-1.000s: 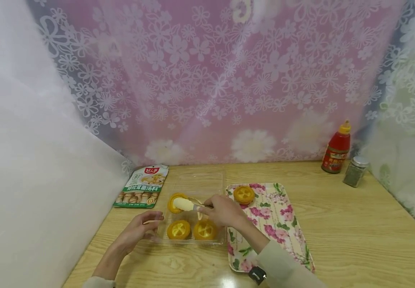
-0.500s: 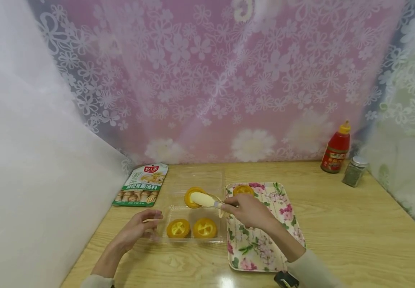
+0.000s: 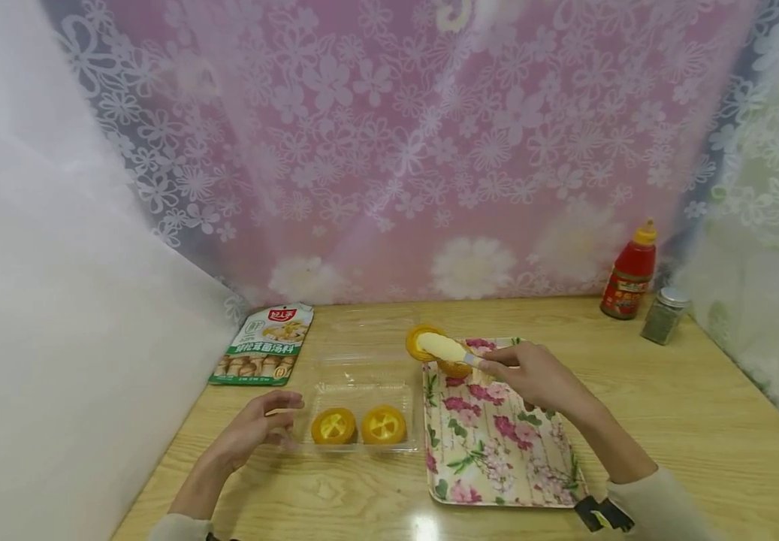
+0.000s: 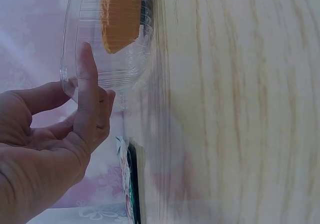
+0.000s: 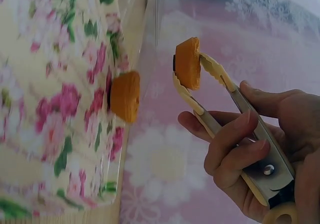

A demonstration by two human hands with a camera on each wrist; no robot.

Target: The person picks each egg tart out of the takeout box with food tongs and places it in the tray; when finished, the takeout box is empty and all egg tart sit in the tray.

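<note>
My right hand (image 3: pixel 531 376) grips a pair of food tongs (image 5: pixel 250 134) with cream-coloured tips and steel arms. Between the tips sits an egg tart (image 5: pixel 188 63), raised over the back left corner of the flowered tray (image 3: pixel 511 473). A second egg tart (image 5: pixel 125 97) rests on that tray, partly covered by the tongs in the head view. My left hand (image 3: pixel 257 428) holds the left edge of a clear plastic box (image 4: pixel 107 77), fingers at its rim. Inside the box, two egg tarts (image 3: pixel 333 426) lie side by side in the front; its lid (image 3: pixel 369 327) stands open behind.
A green and white seasoning pouch (image 3: pixel 264 346) lies at the back left. At the back right stand a red sauce bottle (image 3: pixel 629 278) with a yellow cap and a glass spice jar (image 3: pixel 665 315). Flowered curtains (image 3: pixel 389 150) enclose the wooden table (image 3: pixel 666 421).
The right hand has carried the tongs and egg tart up out of the box and rightward to the tray's back corner. The left hand has stayed at the box's edge.
</note>
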